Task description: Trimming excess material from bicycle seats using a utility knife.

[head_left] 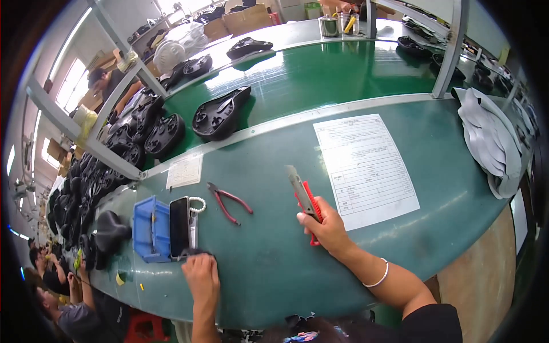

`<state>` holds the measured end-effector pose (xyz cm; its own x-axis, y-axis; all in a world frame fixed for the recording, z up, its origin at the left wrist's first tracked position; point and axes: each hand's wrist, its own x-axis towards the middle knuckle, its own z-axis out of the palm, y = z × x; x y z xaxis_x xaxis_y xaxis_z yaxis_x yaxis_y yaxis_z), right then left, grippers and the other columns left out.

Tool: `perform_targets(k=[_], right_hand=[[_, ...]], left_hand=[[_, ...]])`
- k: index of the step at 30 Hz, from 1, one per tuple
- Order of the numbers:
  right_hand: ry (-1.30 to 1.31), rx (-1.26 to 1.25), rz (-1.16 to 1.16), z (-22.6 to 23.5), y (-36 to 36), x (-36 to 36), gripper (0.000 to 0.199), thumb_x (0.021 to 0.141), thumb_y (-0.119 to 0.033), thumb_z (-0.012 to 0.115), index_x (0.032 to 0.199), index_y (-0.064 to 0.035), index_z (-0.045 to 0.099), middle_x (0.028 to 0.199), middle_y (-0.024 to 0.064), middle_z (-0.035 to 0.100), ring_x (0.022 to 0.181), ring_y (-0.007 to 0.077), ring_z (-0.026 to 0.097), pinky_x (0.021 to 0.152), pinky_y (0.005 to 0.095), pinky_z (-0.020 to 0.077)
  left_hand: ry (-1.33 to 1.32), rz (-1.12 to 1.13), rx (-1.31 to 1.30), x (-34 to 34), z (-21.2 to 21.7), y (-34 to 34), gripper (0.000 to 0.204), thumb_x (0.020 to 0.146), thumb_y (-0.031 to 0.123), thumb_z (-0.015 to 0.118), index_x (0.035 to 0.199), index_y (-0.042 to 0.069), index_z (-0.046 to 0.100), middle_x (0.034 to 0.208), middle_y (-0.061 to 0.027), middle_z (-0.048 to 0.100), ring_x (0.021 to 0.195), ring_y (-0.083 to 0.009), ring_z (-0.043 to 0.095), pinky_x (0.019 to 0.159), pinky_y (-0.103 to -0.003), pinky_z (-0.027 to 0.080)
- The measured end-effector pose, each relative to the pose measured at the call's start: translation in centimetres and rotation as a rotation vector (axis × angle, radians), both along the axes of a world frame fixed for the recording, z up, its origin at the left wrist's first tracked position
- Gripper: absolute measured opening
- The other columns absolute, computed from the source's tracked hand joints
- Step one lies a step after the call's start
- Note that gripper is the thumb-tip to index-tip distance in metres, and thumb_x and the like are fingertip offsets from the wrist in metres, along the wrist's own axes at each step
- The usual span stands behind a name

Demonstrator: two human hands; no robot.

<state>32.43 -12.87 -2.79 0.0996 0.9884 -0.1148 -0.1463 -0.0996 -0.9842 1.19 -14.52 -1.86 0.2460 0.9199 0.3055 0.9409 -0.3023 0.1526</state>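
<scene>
My right hand (329,227) is closed round a red and grey utility knife (305,197), held above the table with its blade out and pointing up and away. Lower left, my left hand (202,281) has its fingers curled together on a small dark piece (195,252), mostly hidden by the fingertips. Just beyond that hand lies a black phone (179,226), between a blue plastic bin (152,230) and a silver tool (194,227) with a white coiled cord (198,203). Red-handled pliers (230,205) rest open on the green table between my hands.
A printed sheet (366,171) lies beyond my right hand. Grey cut pieces (489,140) are stacked at the right edge. Black bicycle saddles (220,114) sit on the green conveyor (320,68) and pile up at left. Metal frame posts (452,51) stand along the table's far edge. Other people work at left.
</scene>
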Motion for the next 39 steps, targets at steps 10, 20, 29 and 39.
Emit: perform_targets(k=[10,20,29,39], right_hand=[[-0.052,-0.030,0.003,0.4,0.7,-1.0,0.026,0.087,-0.016,0.062,0.109,-0.0029,0.054,0.077,0.0000,0.053,0.059,0.0059,0.048,0.054,0.0208,0.0398],[0.466,-0.033,-0.025,0.2,5.7,-2.3,0.023,0.086,-0.016,0.063,0.103,-0.0041,0.054,0.076,0.0021,0.055,0.060,0.0087,0.052,0.054,0.0223,0.0438],[0.451,0.076,-0.090,-1.0,8.6,0.2,0.025,0.087,-0.017,0.064,0.106,-0.0042,0.054,0.077,0.0025,0.056,0.062,0.0088,0.053,0.056,0.0220,0.0448],[0.114,0.052,-0.036,-1.0,9.3,-1.0,0.027,0.086,-0.019,0.065,0.105,-0.0027,0.056,0.076,0.0028,0.057,0.060,0.0086,0.054,0.056,0.0220,0.0448]], left_hand=[[-0.164,0.166,-0.173,-2.7,8.4,-5.3,0.014,0.077,0.015,0.069,0.087,0.006,0.064,0.085,-0.0093,0.063,0.083,-0.0280,0.058,0.076,-0.039,0.041],[-0.434,-0.637,-0.099,15.5,5.8,4.9,0.015,0.083,0.015,0.067,0.093,0.004,0.062,0.087,-0.0088,0.061,0.078,-0.0253,0.060,0.073,-0.037,0.047],[-0.935,-0.468,-0.222,18.1,-2.4,6.9,0.014,0.081,0.007,0.068,0.090,0.001,0.061,0.082,-0.0090,0.060,0.070,-0.0192,0.060,0.064,-0.029,0.049],[-0.317,-0.914,0.063,21.6,-2.4,1.9,0.060,0.074,0.026,0.070,0.128,0.042,0.049,0.144,-0.0026,0.038,0.134,-0.0230,0.031,0.109,-0.051,0.012]])
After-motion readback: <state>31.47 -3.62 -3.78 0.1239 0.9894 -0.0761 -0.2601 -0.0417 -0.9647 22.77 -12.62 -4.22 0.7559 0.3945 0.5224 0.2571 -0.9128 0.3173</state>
